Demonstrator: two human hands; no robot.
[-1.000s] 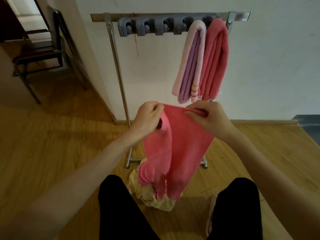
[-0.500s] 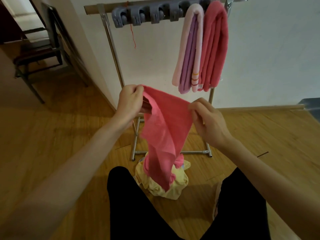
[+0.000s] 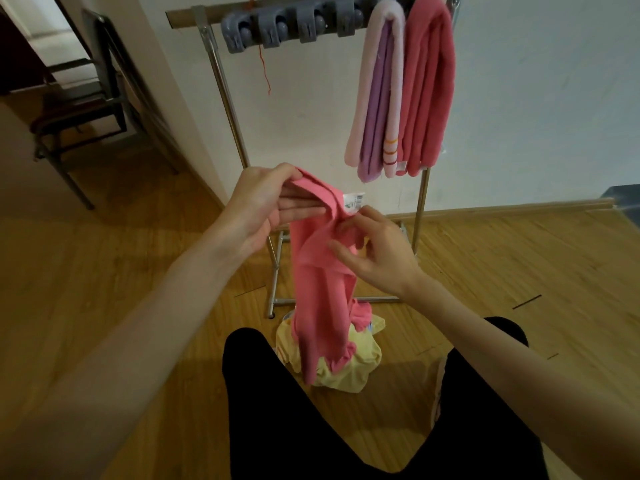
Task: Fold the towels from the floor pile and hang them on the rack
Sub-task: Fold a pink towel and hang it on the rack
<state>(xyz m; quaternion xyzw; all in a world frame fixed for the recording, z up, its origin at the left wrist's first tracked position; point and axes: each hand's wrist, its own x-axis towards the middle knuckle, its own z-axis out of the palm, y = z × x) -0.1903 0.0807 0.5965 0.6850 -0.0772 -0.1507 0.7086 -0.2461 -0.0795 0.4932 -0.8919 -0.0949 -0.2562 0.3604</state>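
Note:
A pink towel (image 3: pixel 320 289) hangs in front of me, its lower end reaching the floor pile (image 3: pixel 349 368) of yellow and pink cloth. My left hand (image 3: pixel 263 202) pinches its top corner between thumb and fingers. My right hand (image 3: pixel 377 247) pinches the towel's upper edge just below a white label (image 3: pixel 353 200). The metal rack (image 3: pixel 221 74) stands against the wall. A grey clip bar (image 3: pixel 294 24) runs along its top. A pale pink and purple towel (image 3: pixel 379 98) and a pink towel (image 3: pixel 429 88) hang folded at its right end.
My black-trousered knees (image 3: pixel 270 393) flank the pile on the wooden floor (image 3: pixel 519 265). A dark chair (image 3: pixel 86 109) stands at the left beyond a wall corner. A dark box edge (image 3: pixel 623 197) shows at the far right.
My hands have come closer together, bunching the towel's top edge. The label has come into sight. The view has dropped, so the rack top sits at the frame's upper edge.

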